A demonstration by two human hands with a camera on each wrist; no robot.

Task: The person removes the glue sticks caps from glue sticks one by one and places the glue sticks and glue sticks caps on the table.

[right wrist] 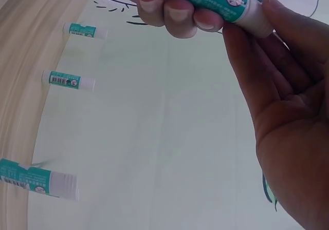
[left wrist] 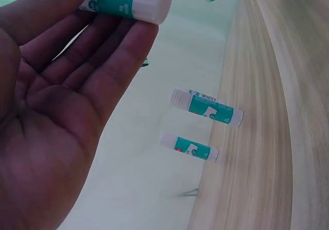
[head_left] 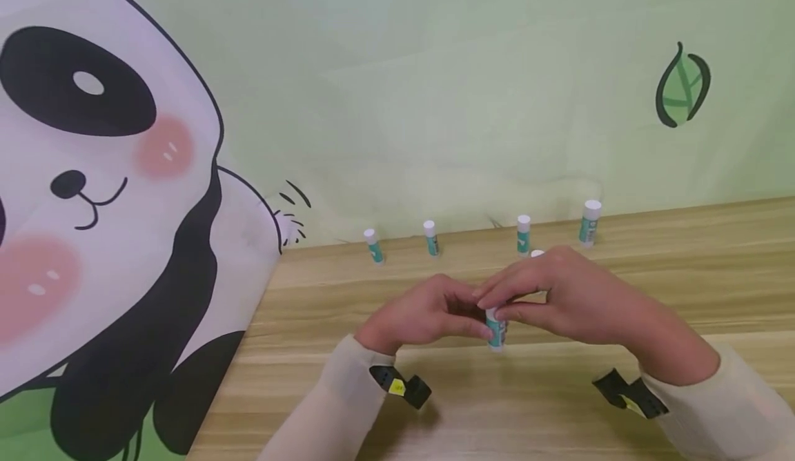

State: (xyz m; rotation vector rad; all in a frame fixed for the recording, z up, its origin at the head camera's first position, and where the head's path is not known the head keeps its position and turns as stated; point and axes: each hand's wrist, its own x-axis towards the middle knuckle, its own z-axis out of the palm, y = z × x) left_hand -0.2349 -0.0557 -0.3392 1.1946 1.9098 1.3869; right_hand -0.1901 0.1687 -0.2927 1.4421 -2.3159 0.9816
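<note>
Both hands meet on one glue stick (head_left: 495, 331) with a teal label, held upright over the table in the head view. My left hand (head_left: 422, 312) grips its body between thumb and fingers. At the top, my right hand (head_left: 580, 302) pinches the white cap between thumb and index finger. The left wrist view has this glue stick (left wrist: 115, 0) across the fingertips, with the palm facing the camera. In the right wrist view, the left hand's fingertips (right wrist: 180, 14) lie along its teal label, while the right thumb and finger hold the cap end.
Along the table's back edge stand glue sticks: one at far left (head_left: 373, 247), a second (head_left: 431, 239), a third (head_left: 524, 234) and a larger one (head_left: 590, 223). Another white cap (head_left: 537, 254) shows behind the right hand. A panda-printed backdrop (head_left: 397, 116) rises behind the wooden table (head_left: 298, 378).
</note>
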